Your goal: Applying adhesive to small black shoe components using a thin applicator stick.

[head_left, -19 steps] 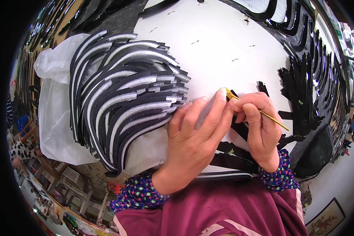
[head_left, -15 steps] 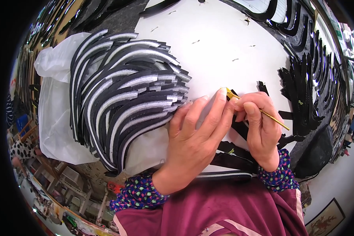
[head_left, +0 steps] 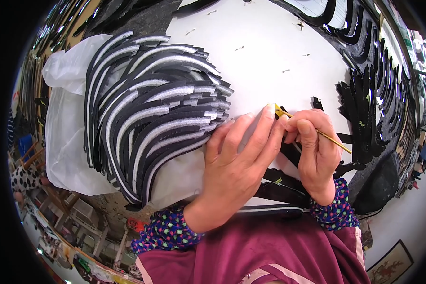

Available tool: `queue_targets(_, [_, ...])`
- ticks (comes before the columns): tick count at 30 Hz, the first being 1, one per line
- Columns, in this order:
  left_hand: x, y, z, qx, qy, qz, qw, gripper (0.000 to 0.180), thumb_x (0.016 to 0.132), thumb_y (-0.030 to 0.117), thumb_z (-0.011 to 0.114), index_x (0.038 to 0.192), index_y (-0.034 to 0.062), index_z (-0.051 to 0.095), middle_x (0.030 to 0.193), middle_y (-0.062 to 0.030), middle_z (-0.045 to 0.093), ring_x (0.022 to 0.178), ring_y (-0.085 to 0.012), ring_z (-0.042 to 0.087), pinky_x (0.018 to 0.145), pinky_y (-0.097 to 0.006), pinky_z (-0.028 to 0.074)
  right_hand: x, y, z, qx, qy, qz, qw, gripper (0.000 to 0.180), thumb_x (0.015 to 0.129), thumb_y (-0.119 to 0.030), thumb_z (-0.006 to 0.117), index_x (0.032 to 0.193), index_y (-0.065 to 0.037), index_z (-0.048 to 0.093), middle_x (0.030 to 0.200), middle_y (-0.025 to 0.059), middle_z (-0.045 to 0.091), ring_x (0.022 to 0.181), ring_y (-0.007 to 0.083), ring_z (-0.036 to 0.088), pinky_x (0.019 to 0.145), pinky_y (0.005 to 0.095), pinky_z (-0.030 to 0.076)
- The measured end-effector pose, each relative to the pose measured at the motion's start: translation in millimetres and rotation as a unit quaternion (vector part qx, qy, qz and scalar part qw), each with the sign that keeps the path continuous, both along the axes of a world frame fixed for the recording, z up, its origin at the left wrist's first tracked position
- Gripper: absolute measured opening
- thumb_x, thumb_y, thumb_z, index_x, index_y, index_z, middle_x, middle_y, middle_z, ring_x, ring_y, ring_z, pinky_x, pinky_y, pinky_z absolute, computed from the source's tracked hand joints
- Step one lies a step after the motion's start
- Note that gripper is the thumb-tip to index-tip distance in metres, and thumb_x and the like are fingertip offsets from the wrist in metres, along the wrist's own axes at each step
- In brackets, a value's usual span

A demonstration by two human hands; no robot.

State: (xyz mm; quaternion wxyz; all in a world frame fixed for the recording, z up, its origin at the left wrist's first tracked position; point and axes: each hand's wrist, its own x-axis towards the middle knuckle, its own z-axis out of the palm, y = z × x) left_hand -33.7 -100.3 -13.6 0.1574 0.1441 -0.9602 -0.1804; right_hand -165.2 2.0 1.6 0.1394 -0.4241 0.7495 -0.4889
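The right hand (head_left: pixel 312 151) pinches a thin yellow brush (head_left: pixel 317 132); the left hand (head_left: pixel 236 161) lies flat, fingers spread, at three o'clock of stacked black-and-silver curved strips (head_left: pixel 151 118) on the white worktop (head_left: pixel 270 61).

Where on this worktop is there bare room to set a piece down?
Bare white worktop lies beyond the hands, between the fanned stack of striped curved pieces and the black curved pieces at right. Crowded: around the left hand and right hand holding the thin brush.

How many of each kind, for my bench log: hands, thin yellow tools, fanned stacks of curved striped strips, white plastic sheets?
Hands: 2 (left hand, right hand)
Thin yellow tool: 1
Fanned stack of curved striped strips: 1
White plastic sheet: 1
Total: 5
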Motion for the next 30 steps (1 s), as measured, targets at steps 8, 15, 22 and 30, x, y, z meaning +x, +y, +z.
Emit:
queue_targets(8, [-0.1, 0.8, -2.0, -0.015, 0.015, 0.008, 1.000, 0.043, 0.085, 0.014, 0.059, 0.127, 0.0132, 0.067, 0.140, -0.0025, 0.058, 0.123, -0.0210, 0.051, 0.104, -0.035, 0.038, -0.4, 9.2, 3.9, -0.006, -0.036, -0.006, 0.999, 0.010, 0.101, 0.000, 0.057, 0.106, 0.006, 0.062, 0.095, 0.0122, 0.067, 0.069, 0.0153, 0.061, 0.061, 0.0255, 0.052])
queue_targets(15, [-0.2, -2.7, 5.9, 0.051, 0.018, 0.007, 0.999, 0.047, 0.086, 0.008, 0.062, 0.132, 0.0138, 0.064, 0.137, -0.0028, 0.056, 0.121, -0.0238, 0.052, 0.102, -0.037, 0.040, 9.1, 21.7, -2.5, 0.041, 0.247, -0.026, 0.968, 0.032, 0.079, 0.008, 0.075, 0.108, 0.000, 0.065, 0.094, 0.0127, 0.066, 0.083, 0.0307, 0.063, 0.074, 0.0387, 0.052])
queue_targets(22, [15.1, -0.5, 13.8, 0.066, 0.060, -0.006, 0.996, 0.045, 0.086, 0.004, 0.061, 0.130, 0.0045, 0.063, 0.131, -0.0150, 0.057, 0.121, -0.0307, 0.054, 0.097, -0.040, 0.047, 12.3, 23.4, -7.2, 0.021, 0.204, -0.058, 0.977, 0.026, 0.081, 0.008, 0.074, 0.103, 0.000, 0.064, 0.093, 0.0118, 0.067, 0.084, 0.0300, 0.063, 0.073, 0.0375, 0.051])
queue_targets(30, [22.2, 16.5, 5.8, -0.020, -0.010, -0.025, 0.999, 0.062, 0.080, -0.004, 0.060, 0.139, 0.0163, 0.062, 0.137, -0.0040, 0.058, 0.120, -0.0248, 0.050, 0.103, -0.040, 0.039, 12.9, 19.1, -5.9, 0.035, 0.136, -0.116, 0.983, 0.024, 0.083, 0.003, 0.073, 0.104, -0.003, 0.062, 0.092, 0.0096, 0.066, 0.083, 0.0296, 0.062, 0.073, 0.0377, 0.051])
